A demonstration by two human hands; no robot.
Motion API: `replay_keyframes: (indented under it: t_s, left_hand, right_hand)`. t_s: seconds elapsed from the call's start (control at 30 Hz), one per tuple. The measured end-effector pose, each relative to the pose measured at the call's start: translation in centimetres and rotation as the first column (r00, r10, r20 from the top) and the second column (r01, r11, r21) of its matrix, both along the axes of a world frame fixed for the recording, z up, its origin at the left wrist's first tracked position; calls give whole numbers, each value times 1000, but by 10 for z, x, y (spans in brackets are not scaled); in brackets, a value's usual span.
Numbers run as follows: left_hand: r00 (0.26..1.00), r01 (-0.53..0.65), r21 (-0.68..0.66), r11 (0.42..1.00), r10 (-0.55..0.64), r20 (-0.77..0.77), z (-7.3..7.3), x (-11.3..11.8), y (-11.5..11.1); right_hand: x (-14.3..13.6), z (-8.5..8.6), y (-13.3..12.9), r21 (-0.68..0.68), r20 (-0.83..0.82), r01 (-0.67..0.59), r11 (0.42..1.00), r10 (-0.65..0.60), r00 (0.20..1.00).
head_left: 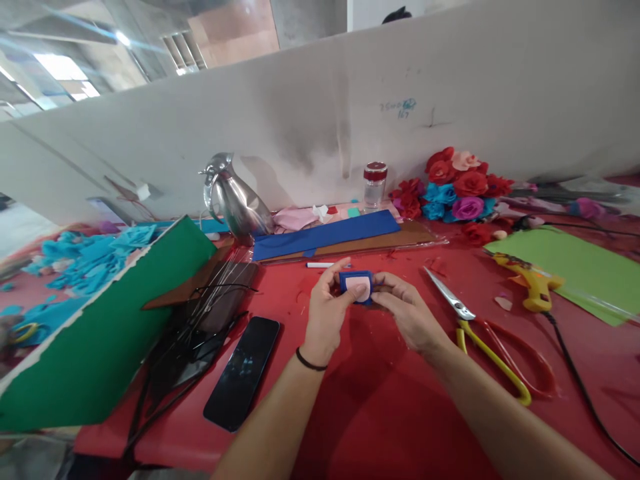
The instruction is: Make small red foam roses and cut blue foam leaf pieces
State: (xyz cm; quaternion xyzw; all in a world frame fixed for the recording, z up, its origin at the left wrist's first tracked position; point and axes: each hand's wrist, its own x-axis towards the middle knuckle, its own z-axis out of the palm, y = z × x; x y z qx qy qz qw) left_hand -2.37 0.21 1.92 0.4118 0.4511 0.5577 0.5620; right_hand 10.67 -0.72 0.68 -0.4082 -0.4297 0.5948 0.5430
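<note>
My left hand [327,310] pinches a small stack of blue pieces [370,275] with a pale pink piece [356,283] lying on top, the thumb pressing on the pink one. Its exact material is hard to tell; it looks like foam or paper. At the stack's right edge, my right hand [407,307] closes its fingertips on the blue piece. Both hands are above the red table [370,413]. To the right lie scissors [473,320] with red and yellow handles, blades apart. A white marker [321,265] rests just behind my left hand.
A black phone [243,373] and a green board [120,333] stand left. Behind are a steel jug [240,200], a blue strip [327,235], a red-lidded jar [375,187] and artificial flowers [465,187]. A yellow glue gun [537,287] with its cord lies right, by a light green sheet [595,267].
</note>
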Motion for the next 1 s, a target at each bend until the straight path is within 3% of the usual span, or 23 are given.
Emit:
replay_keyframes:
  t_s: [0.27, 0.47, 0.67, 1.0]
  left_hand:
    - [995, 83, -42, 996, -80, 67, -1, 2, 0]
    - [954, 94, -139, 986, -49, 296, -5, 2, 3]
    - [974, 75, -32, 997, -67, 216, -2, 6, -2]
    - [979, 79, 38, 996, -85, 184, -7, 8, -2]
  right_hand:
    - [-3, -3, 1, -37, 40, 24, 999, -22, 999]
    - [-7, -8, 0, -13, 52, 197, 980, -196, 979]
    - [-7, -10, -3, 36, 96, 240, 970, -242, 965]
    - [-9, -3, -5, 19, 50, 286, 958, -287, 957]
